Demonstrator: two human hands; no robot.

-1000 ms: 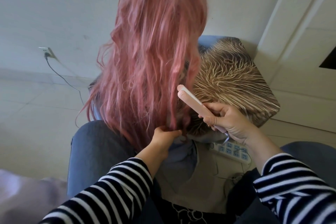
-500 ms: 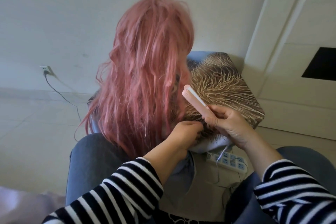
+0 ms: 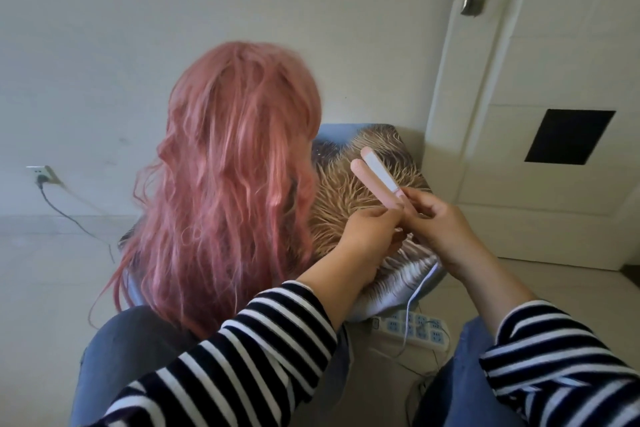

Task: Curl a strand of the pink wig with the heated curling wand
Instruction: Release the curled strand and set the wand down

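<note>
The long pink wig [image 3: 228, 184] hangs in front of me, seen from the back, its ends falling onto my left knee. To its right my right hand [image 3: 446, 229] grips the handle of the pink curling wand [image 3: 375, 173], whose two flat arms point up and left, slightly parted at the tip. My left hand [image 3: 370, 236] is raised beside it, fingertips touching the wand's lower part near the hinge. No strand lies between the wand's arms. The wand's white cord [image 3: 420, 291] drops down from the right hand.
A stool with a brown furry-print cushion [image 3: 363, 204] stands behind the wig. A white power strip [image 3: 415, 328] lies on the floor under it. A wall socket with a dark cable [image 3: 43, 177] is at left. A white door [image 3: 540, 114] stands at right.
My left hand let go of the wig's lower ends and rose right to meet the wand. The wand lifted and its arms parted. The view tilted up.
</note>
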